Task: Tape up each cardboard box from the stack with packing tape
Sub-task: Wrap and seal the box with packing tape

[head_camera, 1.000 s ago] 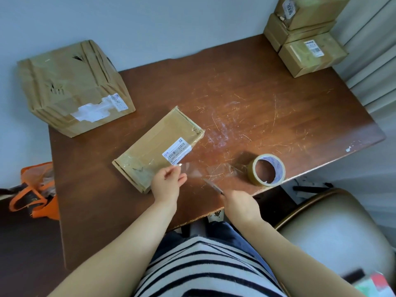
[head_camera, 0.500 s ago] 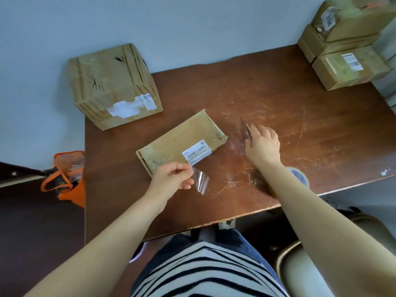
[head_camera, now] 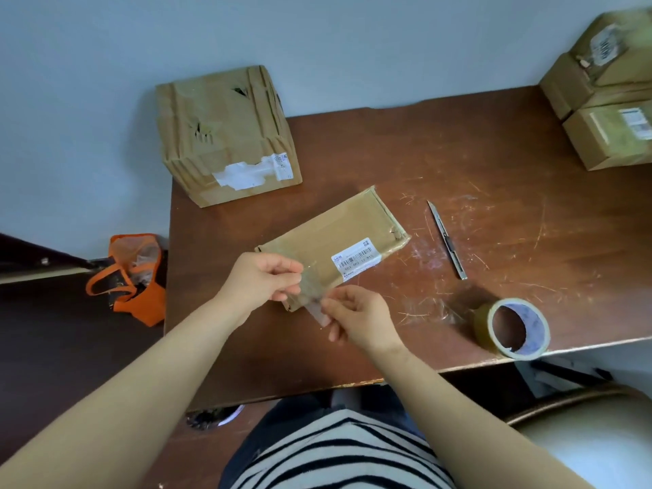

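Cut strip of clear tape (head_camera: 312,294) is held taut between both hands, just over the near-left corner of the flat box (head_camera: 338,238). Left hand (head_camera: 263,277) pinches the strip's upper end between thumb and fingers; right hand (head_camera: 356,317) pinches the lower end, remaining fingers loosely curled. The strip does not yet look pressed down, though contact with the cardboard cannot be ruled out from this angle. The flat box lies at an angle in the middle of the table (head_camera: 458,164), barcode label (head_camera: 356,259) up, with glossy patches that suggest some tape is already on it. Judged progress: this box is partway done, with one corner strip about to go on. The large box (head_camera: 225,132) at the far-left corner carries banded, wrinkled tape and looks finished. The stack of boxes (head_camera: 607,93) at the far right probably remains, but whether those are sealed cannot be told. The tape roll (head_camera: 511,328) stands on edge at the near-right table edge, and the knife (head_camera: 447,240) lies between it and the flat box, touching neither. The surface is dark brown wood, heavily scratched, with whitish residue. Room: pale wall (head_camera: 106,82) behind, an orange bag (head_camera: 130,277) on the dark floor to the left, and a cushioned chair (head_camera: 582,435) at lower right.
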`<action>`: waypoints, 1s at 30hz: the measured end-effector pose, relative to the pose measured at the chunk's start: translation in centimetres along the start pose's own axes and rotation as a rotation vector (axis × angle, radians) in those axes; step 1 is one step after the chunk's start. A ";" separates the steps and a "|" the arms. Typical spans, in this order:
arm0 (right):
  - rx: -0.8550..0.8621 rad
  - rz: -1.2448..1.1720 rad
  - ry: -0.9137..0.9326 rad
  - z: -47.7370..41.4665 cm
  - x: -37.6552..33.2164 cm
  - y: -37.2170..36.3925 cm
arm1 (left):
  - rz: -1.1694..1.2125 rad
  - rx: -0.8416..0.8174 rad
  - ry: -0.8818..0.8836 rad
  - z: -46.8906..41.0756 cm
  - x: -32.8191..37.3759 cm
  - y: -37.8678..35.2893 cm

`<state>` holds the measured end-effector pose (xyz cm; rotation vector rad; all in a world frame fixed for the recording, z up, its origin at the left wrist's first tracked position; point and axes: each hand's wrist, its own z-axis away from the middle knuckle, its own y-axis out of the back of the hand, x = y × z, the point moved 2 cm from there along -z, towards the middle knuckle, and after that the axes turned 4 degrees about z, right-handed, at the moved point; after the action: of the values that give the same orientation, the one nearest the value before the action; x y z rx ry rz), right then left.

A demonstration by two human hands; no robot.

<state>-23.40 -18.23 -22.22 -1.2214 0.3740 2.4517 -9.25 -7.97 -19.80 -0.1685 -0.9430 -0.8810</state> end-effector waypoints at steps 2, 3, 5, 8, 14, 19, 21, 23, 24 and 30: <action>0.062 -0.071 -0.027 -0.8 -0.4 -1.1 | -0.022 -0.004 -0.016 -1.3 0.6 1.2; 0.087 -0.078 -0.032 -1.2 -0.7 -1.6 | -0.017 -0.007 -0.016 -2.0 0.8 1.7; 0.112 -0.047 -0.008 -2.0 -1.2 -2.6 | -0.051 0.006 -0.052 -3.5 0.9 2.7; 0.152 0.021 0.009 -3.1 -1.5 -3.8 | -0.282 0.066 -0.161 -5.8 1.2 3.7; 0.190 0.105 -0.039 -4.9 -1.4 -4.2 | -0.280 0.069 -0.203 -7.6 0.5 4.1; 0.152 0.125 -0.099 -5.5 -1.3 -4.6 | -0.341 0.067 -0.220 -8.3 -0.3 4.0; 0.146 0.146 -0.101 -5.6 -1.2 -4.6 | -0.409 0.074 -0.246 -8.4 -0.4 4.0; 0.136 0.175 -0.099 -5.8 -1.2 -4.7 | -0.454 0.078 -0.270 -8.6 -0.4 3.9; 0.130 0.195 -0.098 -6.0 -1.3 -4.7 | -0.470 0.082 -0.279 -8.6 -0.4 3.8; 0.082 0.361 -0.094 -6.6 -1.6 -4.8 | -0.521 0.117 -0.318 -8.3 -0.6 3.5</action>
<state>-15.75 -16.89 -25.16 -1.0768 0.7157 2.7494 -1.62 -9.41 -24.45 0.0451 -1.3654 -1.2977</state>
